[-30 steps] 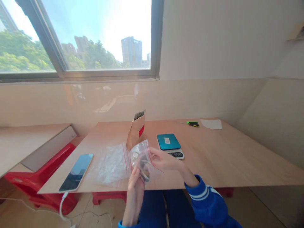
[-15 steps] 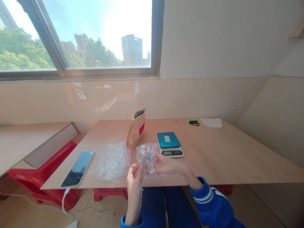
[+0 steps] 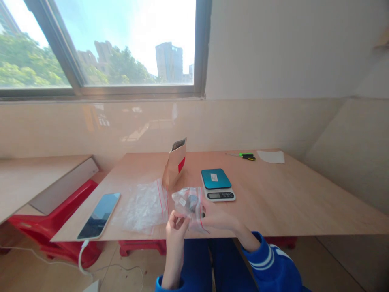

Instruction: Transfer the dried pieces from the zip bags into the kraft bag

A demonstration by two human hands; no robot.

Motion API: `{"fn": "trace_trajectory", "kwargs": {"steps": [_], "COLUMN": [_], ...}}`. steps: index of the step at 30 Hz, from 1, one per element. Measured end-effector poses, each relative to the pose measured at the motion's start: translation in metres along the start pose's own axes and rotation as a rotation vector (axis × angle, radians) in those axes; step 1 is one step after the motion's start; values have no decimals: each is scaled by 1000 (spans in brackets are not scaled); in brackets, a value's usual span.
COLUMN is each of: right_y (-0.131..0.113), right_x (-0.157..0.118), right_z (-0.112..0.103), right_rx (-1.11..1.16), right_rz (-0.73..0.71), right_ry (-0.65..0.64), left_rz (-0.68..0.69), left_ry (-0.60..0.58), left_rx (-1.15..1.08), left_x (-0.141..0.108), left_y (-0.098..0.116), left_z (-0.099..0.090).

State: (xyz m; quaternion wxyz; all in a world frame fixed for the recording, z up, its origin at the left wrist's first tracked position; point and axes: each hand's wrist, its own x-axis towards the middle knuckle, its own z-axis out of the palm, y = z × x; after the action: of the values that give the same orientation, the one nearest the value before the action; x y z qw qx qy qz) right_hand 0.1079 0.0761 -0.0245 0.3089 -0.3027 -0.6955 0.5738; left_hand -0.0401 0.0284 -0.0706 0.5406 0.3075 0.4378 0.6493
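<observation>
**Clear Zip Bag Held Over the Front Table Edge**

Step in hand: the right hand [image 3: 217, 217] grips a clear red-striped zip bag [image 3: 181, 200] containing a dark item [image 3: 191, 202], just beside a teal digital scale [image 3: 216, 179]. The left hand [image 3: 176, 225] is half-curled at the bag's lower edge; contact cannot be confirmed.

Room: my right hand [image 3: 217, 217] can slide along the wooden table [image 3: 288, 202] right of the kitchen scale [image 3: 217, 194].
In the way: the scale, paper bag [image 3: 174, 170], flat plastic bag [image 3: 141, 209] and phone [image 3: 99, 215] block going left.
</observation>
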Motion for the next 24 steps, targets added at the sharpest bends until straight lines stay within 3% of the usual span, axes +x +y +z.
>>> {"fn": "trace_trajectory", "kwargs": {"steps": [5, 10, 15, 19, 24], "right_y": [2, -11, -60, -87, -80], "right_x": [2, 17, 80, 145, 192], "right_z": [-9, -42, -80, -104, -111], "right_rx": [37, 5, 13, -150, -172], "right_rz": [-17, -75, -309, -455, -546], "right_ry": [101, 242, 457, 436, 341], "left_rz": [-79, -93, -96, -77, -59], "left_ry": [143, 275, 352, 349, 338], "left_rx": [-134, -285, -324, -316, -259], "left_x": [1, 10, 16, 15, 14], "left_y": [3, 13, 22, 26, 32], "left_z": [-1, -17, -37, -45, -49]}}
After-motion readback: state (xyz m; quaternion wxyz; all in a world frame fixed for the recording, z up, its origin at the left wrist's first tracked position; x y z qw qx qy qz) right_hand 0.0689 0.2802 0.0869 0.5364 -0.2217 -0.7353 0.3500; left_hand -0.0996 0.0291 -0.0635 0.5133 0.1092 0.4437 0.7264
